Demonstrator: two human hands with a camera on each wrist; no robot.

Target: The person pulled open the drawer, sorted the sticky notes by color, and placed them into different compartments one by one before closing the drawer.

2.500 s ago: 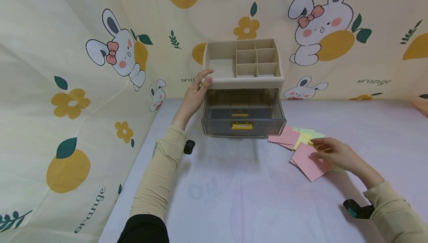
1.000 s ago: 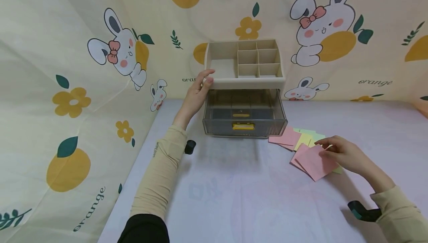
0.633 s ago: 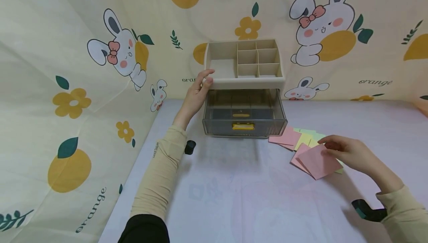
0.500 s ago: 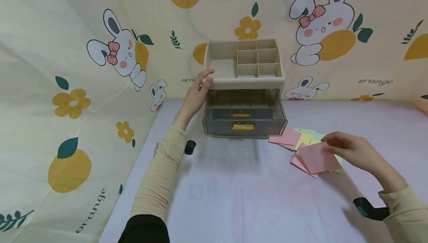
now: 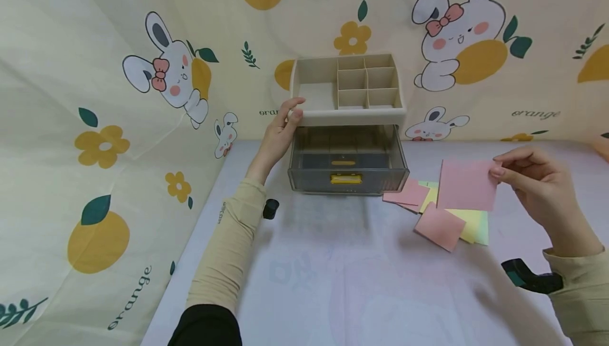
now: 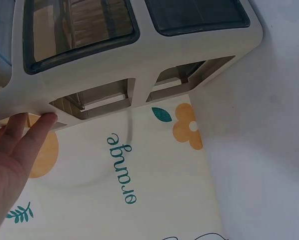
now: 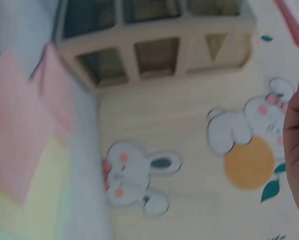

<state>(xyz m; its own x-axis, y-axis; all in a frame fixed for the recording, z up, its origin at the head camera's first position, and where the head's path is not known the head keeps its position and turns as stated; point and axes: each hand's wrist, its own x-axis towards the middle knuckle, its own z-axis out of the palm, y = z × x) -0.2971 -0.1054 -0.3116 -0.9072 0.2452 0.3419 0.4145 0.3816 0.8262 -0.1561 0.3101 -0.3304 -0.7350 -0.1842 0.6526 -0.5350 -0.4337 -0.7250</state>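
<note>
1. Pinching a square pink paper sheet (image 5: 463,187) at its upper right edge, with thumb and fingers of the right hand (image 5: 544,190) brought close together, leaving most of the square uncovered.
2. Holding that sheet in the air, above a loose spread of paper and to the right of the organizer. Cannot tell whether one leaf or a thin pad.
3. Likely very light, dry and flexible: apt to bow or flutter when held by one edge, easily creased by a hard squeeze, unlikely to slip from a modest pinch.
4. Best held near a corner or along an edge, thumb flat on one face and fingertips behind, sparing the middle from folds.
5. Lying below on a white tabletop (image 5: 333,293): a square salmon-pink paper piece (image 5: 440,227), yellow paper sheets (image 5: 468,221), pale green paper sheets (image 5: 482,229). Probably awkward to lift flat; easier by an overlapping corner.
6. Gripping the front left corner of a white plastic desk organizer (image 5: 352,118) with the left hand (image 5: 276,139), thumb against the front, forefinger over the rim.
7. Seen under the organizer's compartmented top, extended forward: a transparent grey plastic drawer (image 5: 309,181) with a yellow handle (image 5: 346,179). Presumably stiff and smooth, best moved by that handle.
</note>
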